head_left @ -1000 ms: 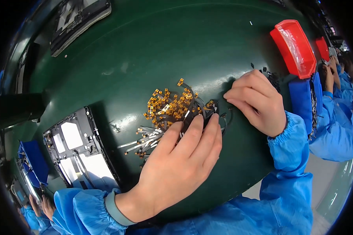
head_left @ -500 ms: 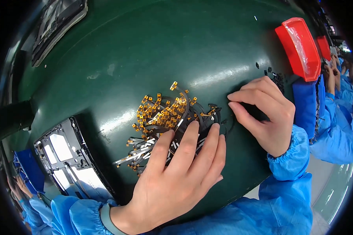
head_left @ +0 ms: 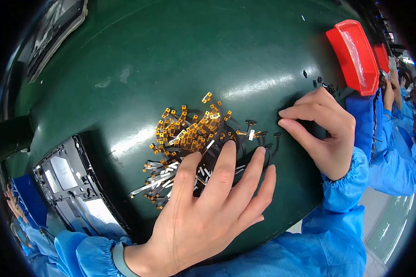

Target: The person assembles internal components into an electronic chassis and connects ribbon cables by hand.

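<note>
A heap of small flex cables (head_left: 187, 131), with orange-gold ends, black strips and white patches, lies mid-table. My left hand (head_left: 203, 207) rests palm down on the heap's near side, fingers spread and fingertips on the black strips. A few black cable ends (head_left: 277, 135) stick out past its ring and little fingers. To the right of the heap, my right hand (head_left: 321, 129) hovers with thumb and index finger brought together in a pinch. Anything between those fingertips is too small to make out.
Tiny black parts (head_left: 326, 86) are scattered beyond my right hand, near a red bin (head_left: 356, 57) and a blue bin (head_left: 359, 117). A black device housing (head_left: 76, 184) lies at left; another housing (head_left: 55, 37) is at far left. Other people in blue sleeves (head_left: 393, 159) sit nearby.
My left fingers have spread a little wider over the heap. My right hand has shifted slightly right, away from the cables, and the black cable ends between the hands show more clearly.
</note>
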A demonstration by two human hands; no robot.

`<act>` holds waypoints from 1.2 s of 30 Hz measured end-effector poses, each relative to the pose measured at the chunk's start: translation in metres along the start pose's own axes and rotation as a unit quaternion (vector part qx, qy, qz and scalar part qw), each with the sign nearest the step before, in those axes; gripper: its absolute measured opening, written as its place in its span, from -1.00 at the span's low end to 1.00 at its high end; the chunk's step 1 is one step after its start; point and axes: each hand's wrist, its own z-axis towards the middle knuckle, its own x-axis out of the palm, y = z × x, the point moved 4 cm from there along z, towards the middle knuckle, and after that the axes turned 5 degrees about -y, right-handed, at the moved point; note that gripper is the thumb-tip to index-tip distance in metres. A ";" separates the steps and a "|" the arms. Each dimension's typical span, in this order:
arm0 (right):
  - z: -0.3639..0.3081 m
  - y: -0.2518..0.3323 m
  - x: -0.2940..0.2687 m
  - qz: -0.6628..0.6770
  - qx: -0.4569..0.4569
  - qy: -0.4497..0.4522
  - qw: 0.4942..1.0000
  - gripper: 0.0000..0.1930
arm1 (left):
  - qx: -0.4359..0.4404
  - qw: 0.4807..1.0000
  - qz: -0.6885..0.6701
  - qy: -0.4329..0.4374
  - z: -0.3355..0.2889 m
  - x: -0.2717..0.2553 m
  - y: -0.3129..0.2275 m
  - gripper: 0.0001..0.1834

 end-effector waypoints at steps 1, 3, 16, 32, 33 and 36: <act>0.001 0.001 0.001 -0.004 -0.026 0.005 1.000 -0.82 | -0.001 1.000 -0.001 0.000 0.000 0.000 0.000 -0.31; 0.002 0.002 0.001 -0.019 -0.057 0.007 0.998 -0.83 | 0.002 1.000 0.003 -0.004 -0.001 0.001 -0.001 -0.31; 0.002 0.010 0.021 0.049 -0.165 0.033 0.985 -0.80 | -0.007 1.000 0.001 0.002 0.001 0.004 -0.002 -0.35; -0.002 0.030 0.010 -0.126 -0.311 0.043 0.941 -0.67 | 0.008 1.000 0.026 -0.006 -0.006 0.007 0.000 -0.35; 0.003 0.026 0.009 -0.066 -0.260 0.059 0.962 -0.67 | 0.009 1.000 0.025 0.006 -0.006 0.006 0.001 -0.35; 0.000 0.019 -0.012 -0.009 -0.114 0.055 0.992 -0.66 | 0.023 0.999 0.038 0.005 -0.006 0.008 0.004 -0.36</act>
